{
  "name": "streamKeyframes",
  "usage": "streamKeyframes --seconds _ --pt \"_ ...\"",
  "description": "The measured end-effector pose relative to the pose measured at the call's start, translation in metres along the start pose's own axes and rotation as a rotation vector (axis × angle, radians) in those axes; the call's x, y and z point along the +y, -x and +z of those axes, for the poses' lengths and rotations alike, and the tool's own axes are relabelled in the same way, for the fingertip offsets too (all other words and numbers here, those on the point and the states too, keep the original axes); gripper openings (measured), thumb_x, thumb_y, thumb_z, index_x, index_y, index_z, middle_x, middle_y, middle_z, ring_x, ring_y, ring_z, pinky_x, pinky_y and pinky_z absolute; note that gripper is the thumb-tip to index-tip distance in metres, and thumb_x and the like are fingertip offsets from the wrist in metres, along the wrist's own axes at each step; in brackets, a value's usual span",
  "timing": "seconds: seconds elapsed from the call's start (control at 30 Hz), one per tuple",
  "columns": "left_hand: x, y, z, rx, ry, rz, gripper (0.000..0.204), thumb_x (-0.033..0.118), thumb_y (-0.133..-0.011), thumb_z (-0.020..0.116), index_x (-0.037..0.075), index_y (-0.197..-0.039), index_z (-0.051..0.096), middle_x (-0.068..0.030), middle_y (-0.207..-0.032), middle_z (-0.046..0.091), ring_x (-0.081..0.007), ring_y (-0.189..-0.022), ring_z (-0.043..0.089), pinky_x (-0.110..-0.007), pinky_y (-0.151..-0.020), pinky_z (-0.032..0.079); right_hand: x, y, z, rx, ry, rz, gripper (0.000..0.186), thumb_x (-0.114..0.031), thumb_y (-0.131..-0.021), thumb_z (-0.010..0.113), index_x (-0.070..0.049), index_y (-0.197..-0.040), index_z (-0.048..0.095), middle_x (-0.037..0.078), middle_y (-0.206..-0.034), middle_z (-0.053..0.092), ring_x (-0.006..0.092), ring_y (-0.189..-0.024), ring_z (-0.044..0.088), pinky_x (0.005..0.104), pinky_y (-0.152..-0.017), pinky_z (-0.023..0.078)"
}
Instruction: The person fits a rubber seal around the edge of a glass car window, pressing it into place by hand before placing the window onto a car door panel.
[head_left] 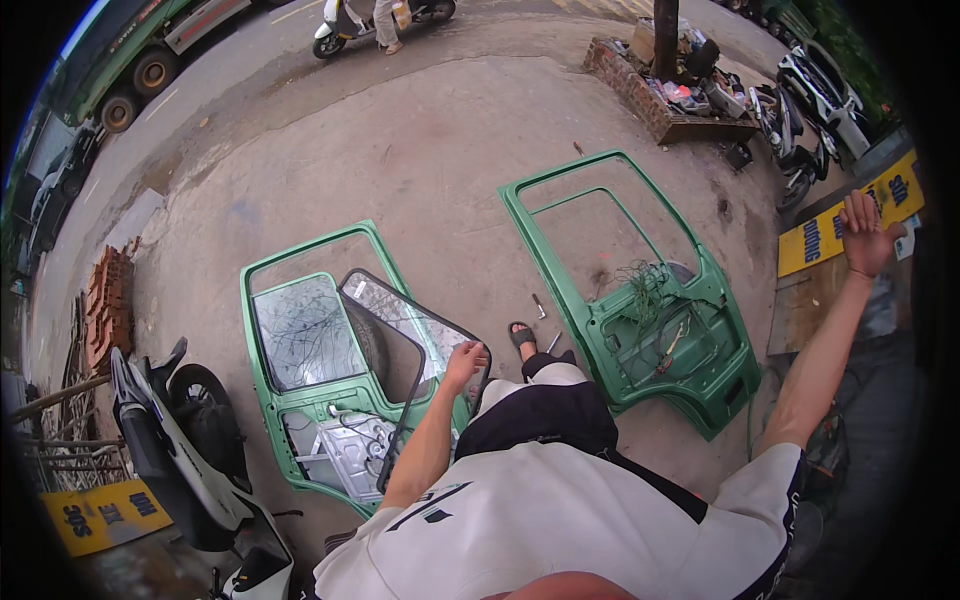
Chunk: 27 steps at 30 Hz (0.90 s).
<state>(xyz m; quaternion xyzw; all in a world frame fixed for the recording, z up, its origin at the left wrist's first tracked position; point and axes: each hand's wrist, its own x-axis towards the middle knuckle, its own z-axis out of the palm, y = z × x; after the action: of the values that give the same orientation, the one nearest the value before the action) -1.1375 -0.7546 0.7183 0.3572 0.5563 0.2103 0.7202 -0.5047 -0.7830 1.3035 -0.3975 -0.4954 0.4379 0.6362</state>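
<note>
My left hand [465,362] is closed on the black rubber edge of a glass pane [385,300], which leans at a slant over the left green door [256,340]. That door lies on the ground with a window fitted, a silver inner panel [350,455] and a round dark object partly behind it. My right hand [866,232] is raised at the far right with fingers apart, beside a yellow sign [805,250]; whether it touches anything is unclear. A second green door [735,335] lies to the right, with loose wires [645,295]. Small metal tools [540,305] lie between the doors.
A scooter [160,430] and stacked bricks [108,310] flank me at left. A brick planter [640,95] with clutter and parked motorbikes [800,140] stand back right. A truck [150,60] and a person [386,20] beside a white scooter are on the road.
</note>
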Motion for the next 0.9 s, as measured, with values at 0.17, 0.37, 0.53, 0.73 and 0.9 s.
streamKeyframes --seconds 0.17,0.37,0.53,0.73,0.9 --pt "-0.089 0.037 -0.031 -0.165 -0.502 -0.026 0.047 0.041 -0.098 0.063 -0.002 -0.118 0.071 -0.0123 -0.107 0.073 -0.0196 -0.085 0.070 -0.035 -0.078 0.057 -0.003 -0.007 0.046 -0.198 -0.368 -0.535 0.074 -0.087 -0.077 0.055 -0.022 -0.044 0.042 -0.010 -0.049 0.043 0.0056 -0.049 0.044 0.0196 -0.058 0.045" --pt "-0.172 0.112 -0.130 0.283 -0.046 -0.442 0.052 0.043 -0.100 0.060 0.003 -0.132 0.061 -0.0141 -0.107 0.074 -0.0232 -0.074 0.070 -0.038 -0.061 0.052 -0.006 -0.063 0.092 -0.413 -0.308 -0.712 0.047 -0.047 -0.087 0.064 -0.022 -0.051 0.047 -0.012 -0.048 0.051 0.0026 -0.040 0.046 0.0157 -0.052 0.049" --pt "-0.196 0.192 -0.223 0.650 0.079 -0.495 0.039 0.034 -0.100 0.061 0.001 -0.121 0.062 -0.0122 -0.095 0.071 -0.0201 -0.066 0.066 -0.037 -0.054 0.049 0.060 -0.114 0.132 -0.679 -0.892 -0.835 0.040 -0.021 -0.085 0.070 -0.020 -0.049 0.054 -0.012 -0.052 0.059 -0.0012 -0.045 0.054 0.0148 -0.053 0.055" --pt "-0.128 0.142 -0.189 0.923 0.551 -0.234 0.041 0.035 -0.103 0.058 0.005 -0.132 0.053 -0.0104 -0.100 0.072 -0.0179 -0.073 0.068 -0.034 -0.055 0.048 0.256 -0.239 0.291 -1.025 -1.055 -0.342 0.045 -0.045 -0.088 0.081 -0.012 -0.064 0.062 -0.002 -0.060 0.061 0.0132 -0.052 0.060 0.0347 -0.071 0.060" --pt "-0.111 0.033 -0.068 0.905 0.743 -0.325 0.046 0.042 -0.100 0.061 0.006 -0.130 0.059 -0.0136 -0.106 0.075 -0.0246 -0.092 0.071 -0.039 -0.074 0.054 0.696 -0.215 0.383 -0.319 0.123 1.082 0.075 -0.067 -0.100 0.051 -0.006 -0.144 0.052 0.024 -0.126 0.066 0.0356 -0.123 0.059 0.0492 -0.106 0.044"
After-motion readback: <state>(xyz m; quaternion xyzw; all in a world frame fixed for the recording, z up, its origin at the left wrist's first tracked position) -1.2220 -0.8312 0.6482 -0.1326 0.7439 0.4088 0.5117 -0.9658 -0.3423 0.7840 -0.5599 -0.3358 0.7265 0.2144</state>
